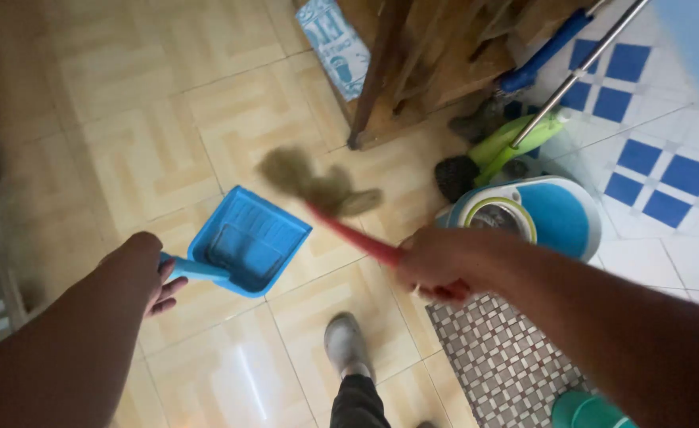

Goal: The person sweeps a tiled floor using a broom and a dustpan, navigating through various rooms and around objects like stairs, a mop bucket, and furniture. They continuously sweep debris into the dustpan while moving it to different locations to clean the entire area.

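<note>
My left hand [145, 269] grips the handle of a blue plastic dustpan [248, 240] held low over the tiled floor, its open mouth pointing up and right. My right hand [436, 261] holds the red handle of a small broom [357, 236]. The broom's brownish bristles [310, 181] are blurred just beyond the dustpan's far edge. My foot in a grey shoe [345, 343] stands below the dustpan.
Wooden furniture legs [377, 79] stand at the top middle with a blue-and-white packet [335, 43] leaning beside them. A blue mop bucket [536, 214], a green mop head [508, 143] and a metal pole [579, 71] sit at right. A checked mat [500, 357] lies lower right.
</note>
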